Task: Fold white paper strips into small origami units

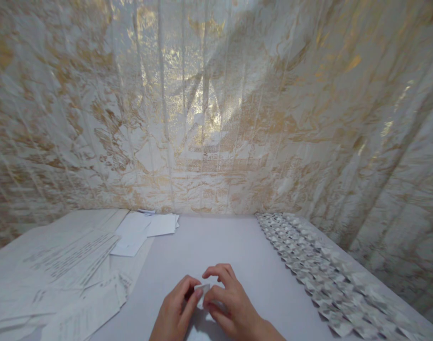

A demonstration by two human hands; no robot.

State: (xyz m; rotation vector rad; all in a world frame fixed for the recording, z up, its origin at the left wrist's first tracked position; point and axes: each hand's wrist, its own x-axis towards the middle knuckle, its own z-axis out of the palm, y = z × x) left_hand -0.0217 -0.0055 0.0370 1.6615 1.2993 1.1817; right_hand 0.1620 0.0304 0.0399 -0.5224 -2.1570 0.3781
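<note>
A small folded piece of white paper (202, 290) is held up between my two hands, low in the middle of the view. My left hand (177, 308) pinches its left side between thumb and fingers. My right hand (230, 303) meets the paper from the right, its thumb and curled fingers at the lower edge and the index finger arched above. Part of the paper is hidden behind my fingers. To the right lies a long sheet of interlocked folded paper pieces (309, 265), apart from both hands.
Printed paper strips (85, 308) lie in loose overlapping piles on the left. Blank white paper slips (131, 234) rest behind them near the wall. The pale table surface (209, 237) runs back to a wall covered in white and gold patterned material (216, 166).
</note>
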